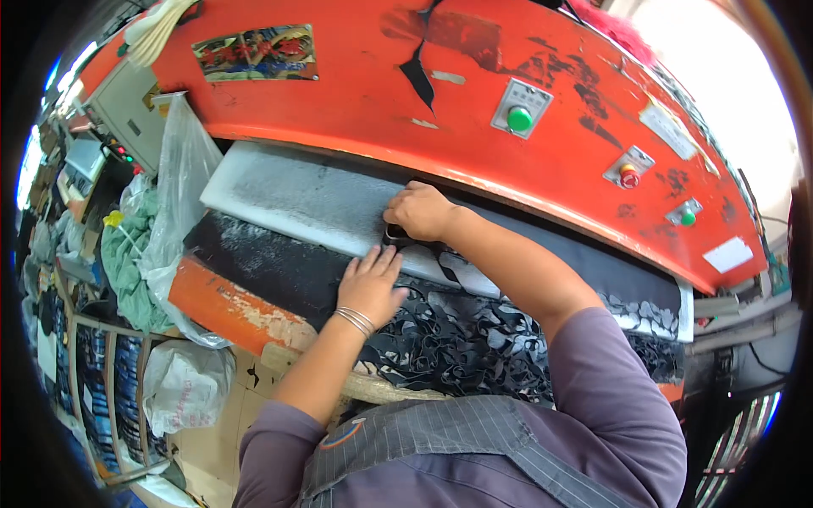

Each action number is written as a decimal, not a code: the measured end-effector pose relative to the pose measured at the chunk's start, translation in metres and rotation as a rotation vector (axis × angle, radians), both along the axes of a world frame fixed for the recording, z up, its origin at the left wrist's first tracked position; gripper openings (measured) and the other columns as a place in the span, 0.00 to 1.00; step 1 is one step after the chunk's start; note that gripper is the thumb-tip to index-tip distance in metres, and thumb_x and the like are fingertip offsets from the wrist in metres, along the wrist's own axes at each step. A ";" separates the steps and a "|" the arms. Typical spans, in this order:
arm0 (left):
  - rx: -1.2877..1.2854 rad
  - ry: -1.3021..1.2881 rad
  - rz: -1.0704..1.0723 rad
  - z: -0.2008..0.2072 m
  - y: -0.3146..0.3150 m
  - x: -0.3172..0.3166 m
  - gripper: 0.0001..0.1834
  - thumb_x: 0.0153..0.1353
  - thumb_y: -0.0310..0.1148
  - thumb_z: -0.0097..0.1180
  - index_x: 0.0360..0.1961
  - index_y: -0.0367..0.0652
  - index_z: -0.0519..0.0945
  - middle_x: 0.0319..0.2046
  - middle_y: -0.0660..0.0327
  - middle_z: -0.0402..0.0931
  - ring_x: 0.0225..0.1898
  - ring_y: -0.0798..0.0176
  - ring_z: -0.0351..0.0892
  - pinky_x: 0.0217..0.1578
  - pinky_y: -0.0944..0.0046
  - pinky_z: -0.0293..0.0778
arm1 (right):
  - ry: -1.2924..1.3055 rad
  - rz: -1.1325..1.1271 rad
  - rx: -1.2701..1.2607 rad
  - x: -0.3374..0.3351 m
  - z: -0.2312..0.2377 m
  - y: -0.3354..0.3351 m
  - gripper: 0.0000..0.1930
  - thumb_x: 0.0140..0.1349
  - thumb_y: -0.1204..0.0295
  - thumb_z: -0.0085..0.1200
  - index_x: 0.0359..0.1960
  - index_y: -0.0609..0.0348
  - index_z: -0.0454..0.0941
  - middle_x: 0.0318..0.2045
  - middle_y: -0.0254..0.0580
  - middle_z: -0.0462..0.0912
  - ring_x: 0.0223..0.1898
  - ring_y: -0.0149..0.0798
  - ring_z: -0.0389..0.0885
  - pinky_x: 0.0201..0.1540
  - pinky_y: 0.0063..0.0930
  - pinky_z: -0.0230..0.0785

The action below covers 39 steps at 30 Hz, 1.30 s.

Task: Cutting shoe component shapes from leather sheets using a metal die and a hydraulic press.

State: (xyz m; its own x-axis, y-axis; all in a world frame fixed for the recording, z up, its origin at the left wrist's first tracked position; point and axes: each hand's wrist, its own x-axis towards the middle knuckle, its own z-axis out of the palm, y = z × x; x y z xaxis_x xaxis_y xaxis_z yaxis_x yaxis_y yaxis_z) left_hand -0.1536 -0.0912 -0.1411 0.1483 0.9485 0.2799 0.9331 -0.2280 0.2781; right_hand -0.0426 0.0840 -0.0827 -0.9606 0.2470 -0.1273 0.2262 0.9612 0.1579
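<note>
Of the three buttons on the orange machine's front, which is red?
The middle button; the upper-left button and the lower-right button are both green.

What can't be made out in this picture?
All in the head view:
- Dark object: full shape, mostly covered by the right hand.
- White bag: contents, hidden by its plastic.
- Orange machine: upper middle, cut off by the top edge.
- Pink thing: too blurred to identify.

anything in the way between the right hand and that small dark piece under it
Nothing visible: the right hand is closed on the small dark piece. The left hand's fingertips are at its near side, not between them.
</note>
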 end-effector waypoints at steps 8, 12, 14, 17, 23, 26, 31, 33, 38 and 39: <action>-0.083 -0.238 -0.128 -0.003 0.048 0.006 0.30 0.58 0.41 0.56 0.61 0.42 0.69 0.56 0.53 0.73 0.61 0.53 0.67 0.64 0.48 0.54 | 0.574 -0.988 -0.023 0.133 0.010 0.023 0.14 0.57 0.73 0.48 0.43 0.68 0.72 0.35 0.64 0.81 0.40 0.61 0.81 0.46 0.49 0.73; -0.186 -0.449 -0.125 -0.019 0.092 0.037 0.38 0.57 0.37 0.53 0.67 0.34 0.55 0.54 0.48 0.74 0.59 0.50 0.69 0.64 0.46 0.54 | 0.608 -1.457 -0.322 0.134 -0.013 -0.006 0.17 0.59 0.71 0.48 0.47 0.71 0.71 0.37 0.66 0.81 0.39 0.60 0.82 0.45 0.46 0.75; -0.259 -0.465 -0.066 -0.025 0.112 0.061 0.45 0.56 0.33 0.51 0.70 0.31 0.42 0.61 0.51 0.68 0.64 0.52 0.64 0.67 0.48 0.47 | 0.718 -1.580 -0.490 0.137 -0.016 -0.019 0.24 0.60 0.69 0.48 0.55 0.73 0.67 0.38 0.69 0.81 0.43 0.59 0.82 0.48 0.47 0.74; -0.236 -0.460 -0.009 -0.034 0.119 0.068 0.45 0.55 0.32 0.50 0.70 0.31 0.42 0.62 0.53 0.67 0.66 0.55 0.61 0.68 0.49 0.44 | 0.753 -1.345 -0.408 0.155 -0.035 -0.035 0.36 0.58 0.53 0.59 0.64 0.58 0.63 0.57 0.71 0.69 0.62 0.55 0.68 0.60 0.46 0.62; -0.169 -0.450 -0.033 -0.029 0.122 0.071 0.44 0.53 0.30 0.50 0.69 0.31 0.46 0.64 0.57 0.67 0.68 0.60 0.59 0.69 0.51 0.41 | 0.671 -0.976 -0.140 0.182 -0.058 -0.047 0.41 0.41 0.46 0.69 0.57 0.51 0.71 0.60 0.59 0.69 0.68 0.54 0.58 0.67 0.55 0.44; -0.168 -0.448 -0.042 -0.030 0.122 0.070 0.43 0.52 0.30 0.50 0.69 0.31 0.48 0.63 0.57 0.67 0.67 0.60 0.60 0.69 0.51 0.41 | 0.711 -0.938 -0.101 0.186 -0.061 -0.045 0.38 0.38 0.47 0.70 0.51 0.52 0.75 0.57 0.57 0.73 0.66 0.55 0.62 0.66 0.52 0.50; -0.145 -0.423 -0.098 -0.023 0.120 0.068 0.42 0.51 0.32 0.48 0.67 0.29 0.51 0.62 0.54 0.68 0.68 0.59 0.58 0.70 0.51 0.40 | 0.724 -0.893 -0.052 0.191 -0.061 -0.043 0.38 0.37 0.45 0.69 0.49 0.53 0.76 0.54 0.56 0.75 0.63 0.58 0.66 0.63 0.50 0.55; -0.147 -0.428 -0.097 -0.021 0.124 0.071 0.41 0.51 0.32 0.49 0.67 0.30 0.52 0.62 0.55 0.68 0.67 0.59 0.59 0.70 0.51 0.41 | 0.708 -0.897 -0.042 0.194 -0.059 -0.044 0.38 0.38 0.44 0.67 0.50 0.53 0.76 0.55 0.58 0.75 0.62 0.58 0.67 0.63 0.49 0.56; -0.124 -0.521 -0.093 -0.022 0.125 0.070 0.38 0.52 0.32 0.52 0.65 0.33 0.59 0.59 0.50 0.71 0.64 0.53 0.65 0.67 0.51 0.51 | 0.779 -0.880 -0.082 0.203 -0.047 -0.052 0.40 0.42 0.46 0.67 0.57 0.52 0.73 0.57 0.62 0.72 0.64 0.57 0.65 0.65 0.48 0.56; -0.109 -0.510 -0.088 -0.022 0.119 0.069 0.38 0.52 0.32 0.52 0.65 0.33 0.59 0.59 0.50 0.71 0.64 0.53 0.65 0.67 0.51 0.51 | 0.876 -0.902 -0.181 0.208 -0.039 -0.062 0.39 0.43 0.48 0.68 0.57 0.52 0.73 0.57 0.61 0.72 0.64 0.56 0.65 0.65 0.47 0.57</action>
State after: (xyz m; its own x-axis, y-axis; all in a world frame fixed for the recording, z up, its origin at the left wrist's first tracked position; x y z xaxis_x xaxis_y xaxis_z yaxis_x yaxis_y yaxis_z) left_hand -0.0847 0.0274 -0.1633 0.0993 0.9663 0.2374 0.6513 -0.2436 0.7187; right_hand 0.1659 0.0217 -0.1215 -0.2406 0.9003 0.3627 0.7710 0.4042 -0.4921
